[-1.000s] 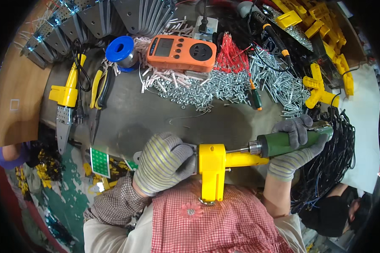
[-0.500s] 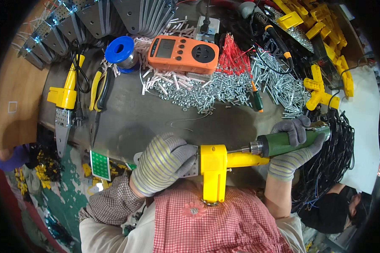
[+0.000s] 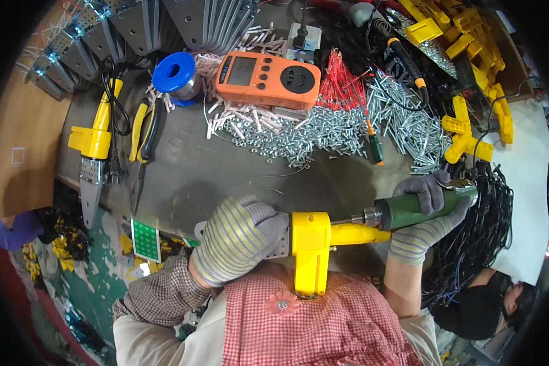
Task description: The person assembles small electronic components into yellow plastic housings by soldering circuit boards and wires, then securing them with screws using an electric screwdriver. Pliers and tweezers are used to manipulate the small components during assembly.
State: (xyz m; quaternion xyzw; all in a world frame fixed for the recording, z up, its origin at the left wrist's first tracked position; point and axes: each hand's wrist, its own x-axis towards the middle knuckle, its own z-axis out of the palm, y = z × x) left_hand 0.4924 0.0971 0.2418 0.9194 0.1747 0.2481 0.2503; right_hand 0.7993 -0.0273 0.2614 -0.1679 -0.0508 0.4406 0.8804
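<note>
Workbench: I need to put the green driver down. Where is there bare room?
The dark bench top is bare between the screw pile, the yellow-handled pliers and the left hand. A smaller patch lies above the green driver. The far edge and right side are crowded with parts.

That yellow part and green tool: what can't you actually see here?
Head view only:
- Tool bit: hidden inside the yellow part, beyond the green tool.
- Grey bracket: mostly covered by the left hand.
- Green tool's rear end: wrapped by the right hand.
- Yellow part's lower end: lost against the red checked apron.
</note>
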